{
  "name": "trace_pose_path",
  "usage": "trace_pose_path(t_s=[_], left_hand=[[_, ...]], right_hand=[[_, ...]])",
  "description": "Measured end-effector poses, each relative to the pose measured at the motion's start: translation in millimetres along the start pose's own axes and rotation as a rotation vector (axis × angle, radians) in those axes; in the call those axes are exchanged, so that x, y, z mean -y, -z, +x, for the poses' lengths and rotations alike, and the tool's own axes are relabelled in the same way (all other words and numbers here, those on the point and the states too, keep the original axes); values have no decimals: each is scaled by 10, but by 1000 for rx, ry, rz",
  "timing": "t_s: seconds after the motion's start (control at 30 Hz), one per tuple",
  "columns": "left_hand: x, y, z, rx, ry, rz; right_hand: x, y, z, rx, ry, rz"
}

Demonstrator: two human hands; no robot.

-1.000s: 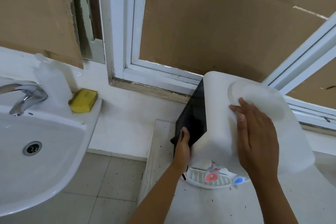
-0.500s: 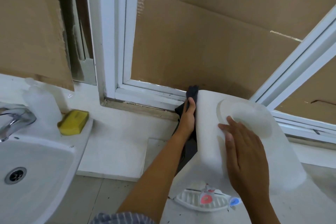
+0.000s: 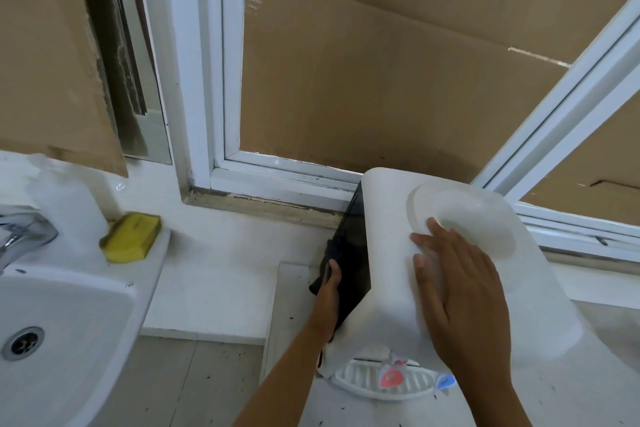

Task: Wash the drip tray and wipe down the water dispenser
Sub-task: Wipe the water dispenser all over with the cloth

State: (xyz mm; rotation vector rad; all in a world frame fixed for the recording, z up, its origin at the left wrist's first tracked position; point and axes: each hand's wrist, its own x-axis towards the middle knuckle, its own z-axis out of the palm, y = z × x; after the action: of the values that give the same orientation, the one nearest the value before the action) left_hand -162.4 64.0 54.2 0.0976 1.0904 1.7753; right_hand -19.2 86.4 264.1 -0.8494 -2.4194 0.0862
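Both hands are engaged: the dark cloth, pressed flat by the left hand, has been drawn down the white plastic water dispenser on the counter, steadied open-palmed by the right hand; side wiping seems underway.

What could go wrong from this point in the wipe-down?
The left hand presses a dark cloth against the water dispenser side while only the flat right hand steadies the top; a hard push could slide or tip it. The drip tray sits loosely under the red tap and could get knocked off. The dispenser stands close to the counter edge.
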Motion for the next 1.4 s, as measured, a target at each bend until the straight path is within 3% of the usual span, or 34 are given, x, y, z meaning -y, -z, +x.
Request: trace_pose_path(t_s=[0.37, 0.53, 0.77, 1.07, 1.23, 1.4], left_hand=[[-1187, -842, 85, 115, -363, 165], [-761, -546, 375, 84, -151, 59], [-274, -172, -236, 55, 2, -106], [275, 29, -700, -289, 230, 20], [65, -213, -1030, -235, 223, -127], [-238, -519, -1324, -168, 116, -301]], right_hand=[[-24, -41, -5, -14, -4, -3], [-20, -39, -28, -49, -18, 74], [6, -16, -45, -70, -22, 147], [-22, -45, -72, -113, -130, 324], [-66, 119, -69, -201, -239, 747], [-363, 425, -255, -414, -299, 819]])
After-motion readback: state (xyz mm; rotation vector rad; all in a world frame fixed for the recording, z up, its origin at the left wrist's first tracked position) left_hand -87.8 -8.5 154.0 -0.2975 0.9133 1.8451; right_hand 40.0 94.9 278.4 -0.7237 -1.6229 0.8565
